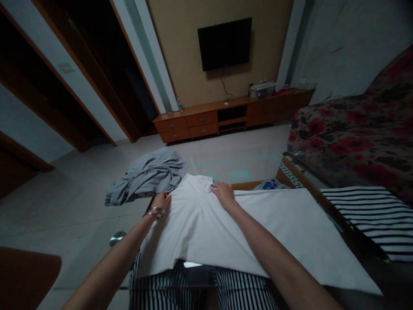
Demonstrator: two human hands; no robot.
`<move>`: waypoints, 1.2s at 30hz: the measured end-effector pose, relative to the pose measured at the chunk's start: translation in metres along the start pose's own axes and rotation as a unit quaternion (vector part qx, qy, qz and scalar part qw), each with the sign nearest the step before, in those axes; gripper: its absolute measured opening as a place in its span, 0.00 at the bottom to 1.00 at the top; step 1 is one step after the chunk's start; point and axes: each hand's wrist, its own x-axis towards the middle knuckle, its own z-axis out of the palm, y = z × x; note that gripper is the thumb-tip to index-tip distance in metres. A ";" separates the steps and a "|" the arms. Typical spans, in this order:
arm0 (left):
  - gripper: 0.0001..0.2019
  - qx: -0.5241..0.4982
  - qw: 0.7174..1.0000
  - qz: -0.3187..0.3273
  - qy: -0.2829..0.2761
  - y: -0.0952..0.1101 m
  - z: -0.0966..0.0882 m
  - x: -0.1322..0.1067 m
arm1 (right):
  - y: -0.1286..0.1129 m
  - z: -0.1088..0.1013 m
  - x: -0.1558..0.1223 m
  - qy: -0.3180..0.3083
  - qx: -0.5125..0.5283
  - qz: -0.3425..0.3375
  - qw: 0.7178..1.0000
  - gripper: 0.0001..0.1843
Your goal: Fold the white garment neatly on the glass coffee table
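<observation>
A white garment [277, 219] lies spread across a low table in front of me, with creases running through its left part. My left hand [161, 200] pinches its left edge, and several bracelets circle that wrist. Near the upper edge, beside a bunched bit of cloth, my right hand [224, 193] has its fingers closed on the same garment. Just beyond my left hand, a crumpled grey garment [148, 174] hangs over the table's far left corner.
A striped black-and-white cloth [371, 211] lies at the right, in front of a flower-patterned sofa [351, 133]. Against the far wall stands a low wooden cabinet [203, 125] under a television [226, 45]. A brown rounded object [26, 275] is at lower left.
</observation>
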 end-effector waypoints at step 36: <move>0.23 0.140 0.988 -0.030 0.050 -0.050 -0.014 -0.098 | 0.102 -0.028 -0.108 0.064 -0.076 0.030 0.995 0.21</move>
